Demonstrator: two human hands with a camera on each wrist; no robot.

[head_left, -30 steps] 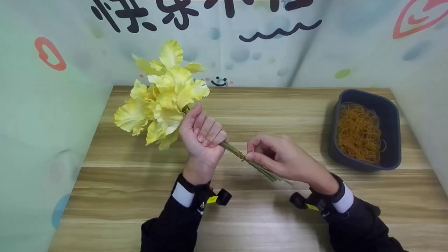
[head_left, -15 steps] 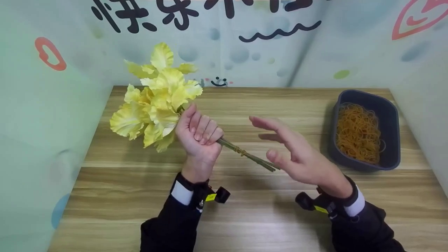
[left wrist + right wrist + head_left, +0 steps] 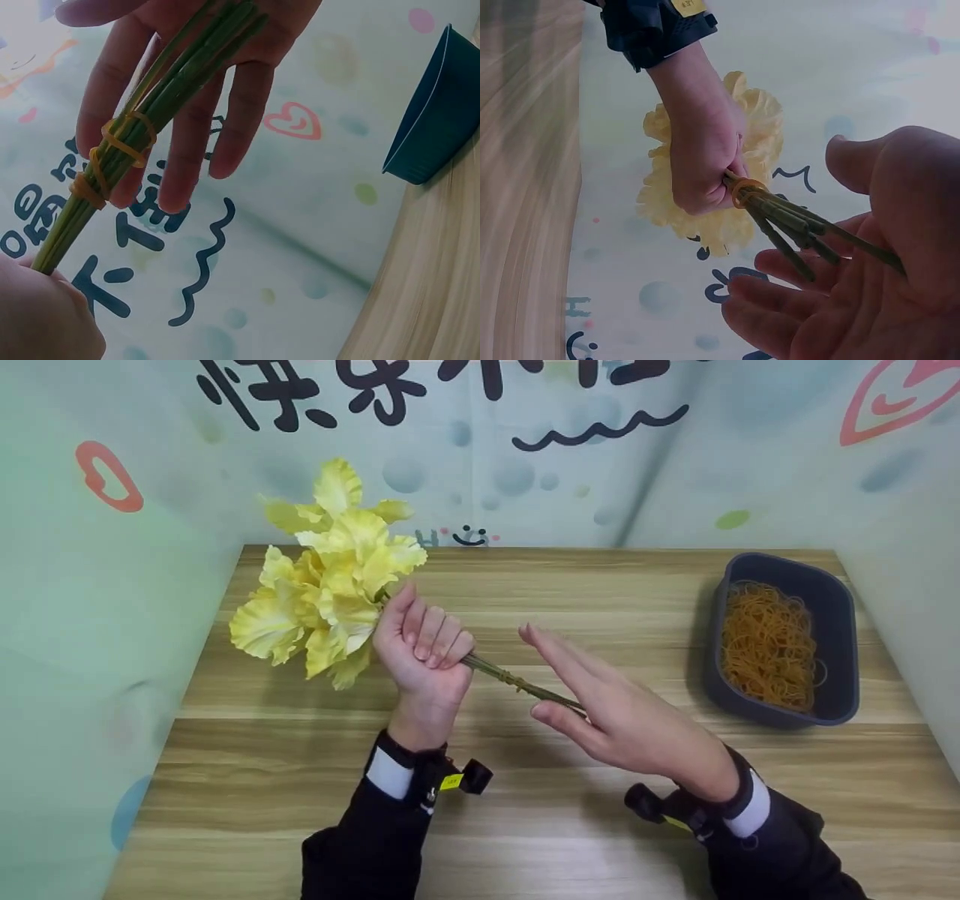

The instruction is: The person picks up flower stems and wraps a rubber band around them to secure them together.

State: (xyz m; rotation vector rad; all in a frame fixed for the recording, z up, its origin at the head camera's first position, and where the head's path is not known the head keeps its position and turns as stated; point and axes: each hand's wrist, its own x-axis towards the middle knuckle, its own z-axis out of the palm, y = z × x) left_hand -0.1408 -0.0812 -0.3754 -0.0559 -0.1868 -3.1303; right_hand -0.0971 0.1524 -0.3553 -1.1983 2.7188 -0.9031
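My left hand (image 3: 424, 652) grips a bunch of yellow artificial flowers (image 3: 330, 570) round the stems, just below the ruffled blooms. The bunch slants, blooms to the upper left and green stems (image 3: 180, 79) to the lower right. An orange rubber band (image 3: 124, 142) is wound several times round the stems below the fist. My right hand (image 3: 622, 716) is at the stem ends with its fingers straight and its thumb apart. In the right wrist view the cut ends (image 3: 802, 232) point into that palm, one longer stem reaching the base of the thumb.
A dark blue bin (image 3: 840, 660) stands at the back right of the wooden table (image 3: 540, 825), holding a heap of orange rubber bands (image 3: 769, 645). A printed backdrop (image 3: 480, 480) rises behind the table and along both sides.
My right hand has let go of the stems by the rubber band, drawn back with fingers spread, then come in over the stem ends. My left hand and the flowers have shifted slightly left.
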